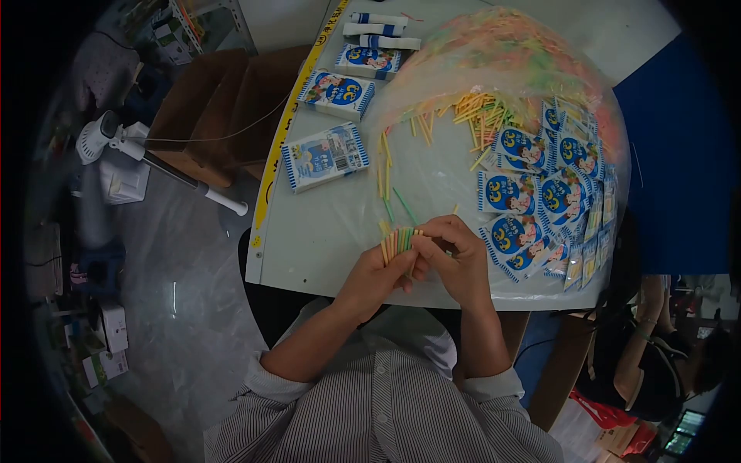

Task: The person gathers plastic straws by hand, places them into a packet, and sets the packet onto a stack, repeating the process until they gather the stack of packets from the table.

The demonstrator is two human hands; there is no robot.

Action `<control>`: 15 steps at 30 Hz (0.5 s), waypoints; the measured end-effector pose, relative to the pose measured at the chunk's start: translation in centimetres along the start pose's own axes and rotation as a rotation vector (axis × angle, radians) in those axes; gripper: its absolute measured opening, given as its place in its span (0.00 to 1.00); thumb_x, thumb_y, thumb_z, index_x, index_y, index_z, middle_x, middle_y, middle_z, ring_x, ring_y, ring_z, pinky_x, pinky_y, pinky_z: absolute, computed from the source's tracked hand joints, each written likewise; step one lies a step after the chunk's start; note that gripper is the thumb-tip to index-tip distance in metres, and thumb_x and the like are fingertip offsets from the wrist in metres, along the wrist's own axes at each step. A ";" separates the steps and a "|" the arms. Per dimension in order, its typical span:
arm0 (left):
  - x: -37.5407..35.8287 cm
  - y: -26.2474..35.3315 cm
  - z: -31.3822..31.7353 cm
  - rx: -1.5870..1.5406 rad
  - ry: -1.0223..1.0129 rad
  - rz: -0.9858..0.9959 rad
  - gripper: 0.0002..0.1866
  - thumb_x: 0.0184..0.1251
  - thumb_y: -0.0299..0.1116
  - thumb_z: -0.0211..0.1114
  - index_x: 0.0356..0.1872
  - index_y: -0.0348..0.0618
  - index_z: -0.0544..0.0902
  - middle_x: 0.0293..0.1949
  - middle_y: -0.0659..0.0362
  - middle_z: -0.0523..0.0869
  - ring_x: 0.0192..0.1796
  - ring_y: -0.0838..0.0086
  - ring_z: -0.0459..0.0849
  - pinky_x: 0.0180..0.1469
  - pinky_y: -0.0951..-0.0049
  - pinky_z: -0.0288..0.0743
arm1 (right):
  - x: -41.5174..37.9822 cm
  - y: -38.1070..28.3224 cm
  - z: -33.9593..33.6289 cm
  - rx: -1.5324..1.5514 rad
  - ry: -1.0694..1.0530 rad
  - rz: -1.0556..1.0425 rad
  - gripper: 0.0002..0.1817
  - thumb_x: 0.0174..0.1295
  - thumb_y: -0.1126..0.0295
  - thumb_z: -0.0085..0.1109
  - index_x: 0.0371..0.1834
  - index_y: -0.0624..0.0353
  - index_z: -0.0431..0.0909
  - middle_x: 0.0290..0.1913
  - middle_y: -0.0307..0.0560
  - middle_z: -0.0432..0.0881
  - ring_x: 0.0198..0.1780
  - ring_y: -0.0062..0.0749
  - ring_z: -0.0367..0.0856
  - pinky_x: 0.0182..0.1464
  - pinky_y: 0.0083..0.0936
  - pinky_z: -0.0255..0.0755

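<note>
Near the table's front edge, my left hand (pixel 373 275) is closed around a small row of thin coloured sticks (pixel 394 245), orange, pink and green, standing roughly upright. My right hand (pixel 461 258) is closed at the row's right end, its thumb and fingers pinching there. A few loose green sticks (pixel 404 205) and yellow sticks (pixel 384 166) lie just beyond my hands on clear plastic. To the right, several flat blue-and-white printed packets (pixel 509 193) overlap. Behind them is a pile of yellow sticks (pixel 480 116).
A large clear bag (pixel 494 46) full of coloured sticks covers the back of the table (pixel 289 247). Filled printed packs (pixel 326 157) lie at the left. Cardboard boxes (pixel 212 108) and a white stick-shaped appliance (pixel 166 163) stand left. Another person (pixel 656 355) is at lower right.
</note>
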State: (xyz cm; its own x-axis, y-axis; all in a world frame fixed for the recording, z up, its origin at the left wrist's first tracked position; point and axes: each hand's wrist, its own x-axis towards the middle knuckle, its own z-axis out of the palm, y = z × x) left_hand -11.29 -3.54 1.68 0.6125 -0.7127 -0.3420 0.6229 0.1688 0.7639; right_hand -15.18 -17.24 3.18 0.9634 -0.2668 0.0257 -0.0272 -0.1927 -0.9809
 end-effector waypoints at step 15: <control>-0.5 0.3 -0.4 0.122 0.083 0.051 0.06 0.64 0.33 0.49 0.33 0.43 0.71 0.21 0.69 0.67 0.21 0.88 0.61 0.21 0.88 0.53 | -0.3 -1.0 1.3 0.196 -0.024 0.063 0.11 0.54 0.76 0.53 0.41 0.62 0.70 0.26 0.38 0.73 0.26 0.14 0.72 0.28 0.10 0.65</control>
State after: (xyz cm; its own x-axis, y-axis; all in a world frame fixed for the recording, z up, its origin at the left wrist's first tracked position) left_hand -11.19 -2.89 1.86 0.6831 -0.6454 -0.3418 0.5296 0.1156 0.8403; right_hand -15.07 -15.80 3.91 0.9676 -0.2493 -0.0388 -0.0371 0.0118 -0.9992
